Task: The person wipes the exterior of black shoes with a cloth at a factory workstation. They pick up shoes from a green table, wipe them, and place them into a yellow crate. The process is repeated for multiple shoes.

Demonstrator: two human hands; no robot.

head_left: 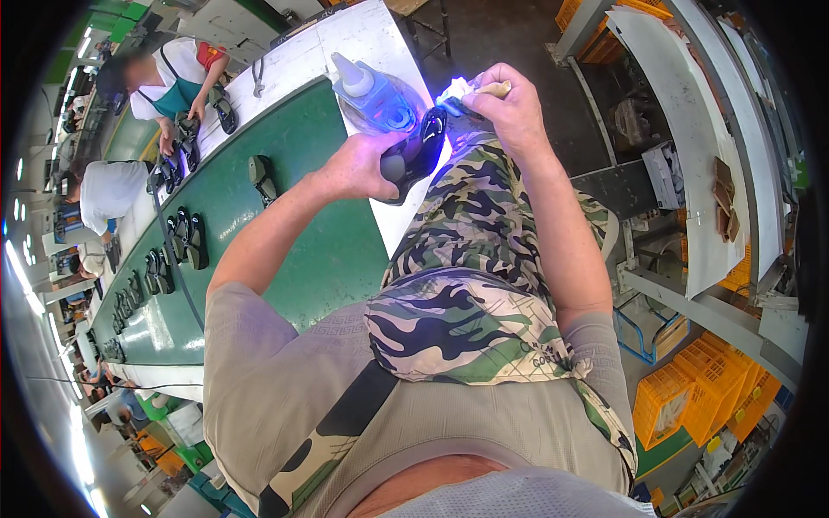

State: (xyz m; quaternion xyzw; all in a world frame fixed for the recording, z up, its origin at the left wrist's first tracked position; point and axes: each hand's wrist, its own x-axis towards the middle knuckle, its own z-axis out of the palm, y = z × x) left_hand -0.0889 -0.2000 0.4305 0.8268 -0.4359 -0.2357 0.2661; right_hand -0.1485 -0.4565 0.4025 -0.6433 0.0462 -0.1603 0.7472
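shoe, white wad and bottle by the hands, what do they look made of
Shoe: glossy, perhaps patent leather or synthetic, since its black surface throws sharp highlights. White wad: probably soft cloth or tissue, judging by its crumpled shape; glare hides any weave. Bottle: likely smooth, translucent plastic, since its bluish body looks partly see-through.

The left hand (358,168) holds a shoe (427,142), the right hand (514,108) to its right; beside it, a bottle (380,102) on the table (371,34); leftward, more shoes (197,242) on a belt (337,250).
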